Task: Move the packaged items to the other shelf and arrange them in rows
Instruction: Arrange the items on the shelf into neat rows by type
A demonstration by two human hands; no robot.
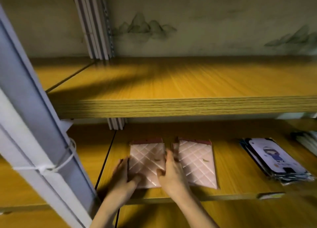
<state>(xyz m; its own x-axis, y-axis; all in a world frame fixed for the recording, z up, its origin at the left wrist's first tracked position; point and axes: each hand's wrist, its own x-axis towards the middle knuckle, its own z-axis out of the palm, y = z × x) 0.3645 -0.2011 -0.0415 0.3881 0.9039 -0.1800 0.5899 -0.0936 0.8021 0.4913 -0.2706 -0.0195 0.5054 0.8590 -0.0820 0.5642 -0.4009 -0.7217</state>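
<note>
Two pink quilted packaged items lie side by side on the lower wooden shelf (231,191). The left pink package (145,159) is held at both sides: my left hand (122,174) grips its left edge with the thumb on top, and my right hand (171,172) grips its right edge. The right pink package (197,164) lies flat, just beside my right hand. Above, the upper wooden shelf (188,83) shows no items.
A stack of packages with a cartoon figure (274,160) lies at the right of the lower shelf, more items beyond it at the frame edge. A grey-white upright post (34,107) with a cable tie stands at the left. Slotted rails (97,21) stand at the back.
</note>
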